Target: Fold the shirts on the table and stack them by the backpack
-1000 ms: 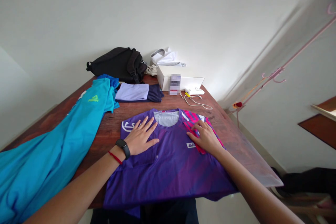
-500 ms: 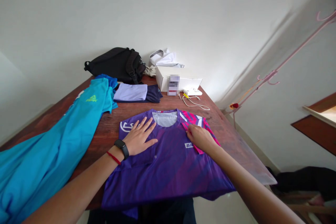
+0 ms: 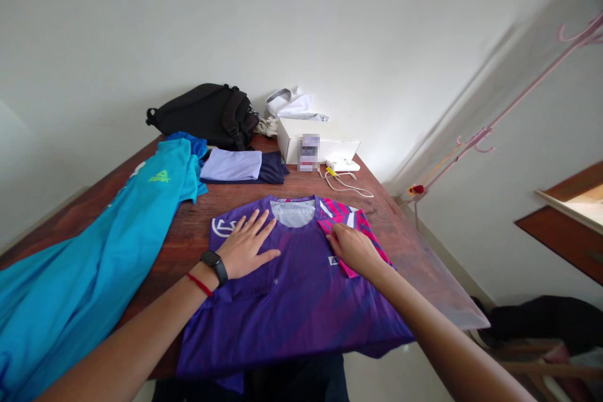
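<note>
A purple jersey (image 3: pixel 292 301) lies front side up, its neckline away from me and its lower part draped over the table's near edge. Both of its sleeves are folded inward over the body. My left hand (image 3: pixel 249 244) rests flat with spread fingers on the folded left side, by the collar; a black band and a red string circle that wrist. On the right, my right hand (image 3: pixel 354 247) is closed, fingers curled at the pink striped sleeve (image 3: pixel 372 235). Its fingertips are largely hidden beneath the hand.
Blue garments (image 3: pixel 117 232) spread along the left of the wooden table (image 3: pixel 198 213). Folded lavender and navy cloths (image 3: pixel 230 165) lie further back. Behind stand a black backpack (image 3: pixel 202 114), a white box (image 3: pixel 287 141) and a white cable (image 3: pixel 346 187). A pink rack (image 3: pixel 513 103) is at right.
The whole view has shifted slightly, so things sit a little further left. My right hand has moved slightly inward over the jersey's printed lettering; my left hand stays put on the cloth.
</note>
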Demonstrator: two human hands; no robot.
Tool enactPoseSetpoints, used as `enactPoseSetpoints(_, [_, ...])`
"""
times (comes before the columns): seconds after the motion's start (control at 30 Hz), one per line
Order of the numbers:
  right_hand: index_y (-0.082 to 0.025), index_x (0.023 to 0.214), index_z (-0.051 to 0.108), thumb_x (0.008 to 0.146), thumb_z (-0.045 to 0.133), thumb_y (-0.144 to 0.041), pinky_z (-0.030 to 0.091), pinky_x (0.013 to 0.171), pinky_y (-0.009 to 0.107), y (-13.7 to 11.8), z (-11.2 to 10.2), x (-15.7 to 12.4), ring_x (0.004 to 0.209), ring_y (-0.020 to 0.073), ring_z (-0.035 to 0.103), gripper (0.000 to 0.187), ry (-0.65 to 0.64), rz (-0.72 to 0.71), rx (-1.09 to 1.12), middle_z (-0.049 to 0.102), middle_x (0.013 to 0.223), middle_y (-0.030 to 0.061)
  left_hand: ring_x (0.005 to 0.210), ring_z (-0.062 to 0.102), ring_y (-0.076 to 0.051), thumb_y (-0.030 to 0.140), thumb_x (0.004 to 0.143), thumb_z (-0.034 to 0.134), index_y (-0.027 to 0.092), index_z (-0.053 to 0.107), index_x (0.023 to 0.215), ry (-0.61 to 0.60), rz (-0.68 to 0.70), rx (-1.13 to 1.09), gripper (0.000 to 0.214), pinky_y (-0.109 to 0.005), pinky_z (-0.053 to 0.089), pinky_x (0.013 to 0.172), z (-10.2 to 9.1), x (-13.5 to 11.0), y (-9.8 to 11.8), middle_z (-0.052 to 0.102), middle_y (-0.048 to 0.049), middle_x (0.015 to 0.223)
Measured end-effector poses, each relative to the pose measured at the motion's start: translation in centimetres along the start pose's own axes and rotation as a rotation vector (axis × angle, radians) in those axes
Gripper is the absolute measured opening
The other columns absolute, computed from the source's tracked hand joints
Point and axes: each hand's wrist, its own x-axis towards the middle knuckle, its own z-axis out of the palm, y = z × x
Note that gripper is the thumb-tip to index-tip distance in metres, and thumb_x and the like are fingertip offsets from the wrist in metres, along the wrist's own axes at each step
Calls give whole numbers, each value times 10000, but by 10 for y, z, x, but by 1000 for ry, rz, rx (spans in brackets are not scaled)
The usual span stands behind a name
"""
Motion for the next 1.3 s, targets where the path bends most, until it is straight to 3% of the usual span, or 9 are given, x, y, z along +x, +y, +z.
enactPoseSetpoints(0.4, [-194, 955, 592, 1027, 455, -335, 452, 718, 277, -2, 5, -9, 836, 200, 660, 209, 101, -43, 147, 672, 967, 70, 1518, 174, -370, 727, 946, 361, 212, 330, 1570, -14, -5, 16, 810, -597, 222, 1193, 2, 2, -1, 206, -124, 1646])
enactPoseSetpoints(0.5, [-203, 1013, 626, 1028, 442, -369, 493, 844, 338, 4, 12, -17, 958, 233, 641, 248, 204, -65, 179, 663, 1018, 87, 1518, 173, -370, 727, 945, 362, 211, 335, 1568, -13, -4, 20, 809, -603, 219, 1192, 2, 2, -2, 213, -125, 1644])
enactPoseSetpoints(0.63, [-222, 1300, 585, 1012, 451, -462, 424, 1079, 485, 23, 34, -23, 1299, 302, 508, 398, 323, -61, 200, 562, 1370, 130, 1521, 163, -370, 737, 945, 339, 205, 321, 1573, -23, -7, 24, 823, -606, 216, 1191, 2, 2, -2, 195, -129, 1647])
enactPoseSetpoints(0.77, [-252, 1481, 466, 1020, 380, -543, 299, 1184, 562, 41, 50, -23, 1511, 335, 226, 552, 228, -46, 210, 348, 1604, 94, 1526, 138, -363, 745, 944, 320, 198, 292, 1583, -40, -9, 23, 842, -590, 194, 1203, 2, 2, -2, 168, -126, 1654])
enactPoseSetpoints(0.87, [-306, 1542, 381, 1019, 332, -592, 264, 1186, 603, 47, 52, -21, 1532, 356, 121, 598, 131, -5, 204, 242, 1657, 63, 1527, 132, -361, 756, 936, 320, 190, 277, 1587, -43, -14, 18, 864, -582, 192, 1206, 1, 2, -1, 166, -128, 1655])
enactPoseSetpoints(1.07, [-302, 1561, 343, 1021, 289, -609, 225, 1207, 581, 65, 54, -17, 1531, 321, 135, 624, 94, 59, 163, 200, 1665, 66, 1526, 149, -362, 756, 934, 327, 177, 304, 1577, -20, -7, 6, 866, -582, 206, 1201, 0, 0, 0, 201, -140, 1649])
enactPoseSetpoints(1.3, [-270, 1565, 338, 1028, 267, -588, 262, 1198, 567, 89, 58, -17, 1532, 307, 149, 628, 80, 43, 156, 232, 1656, 81, 1510, 210, -376, 660, 944, 468, 183, 414, 1518, 33, -13, -29, 748, -602, 237, 1186, 0, 1, 3, 288, -161, 1624])
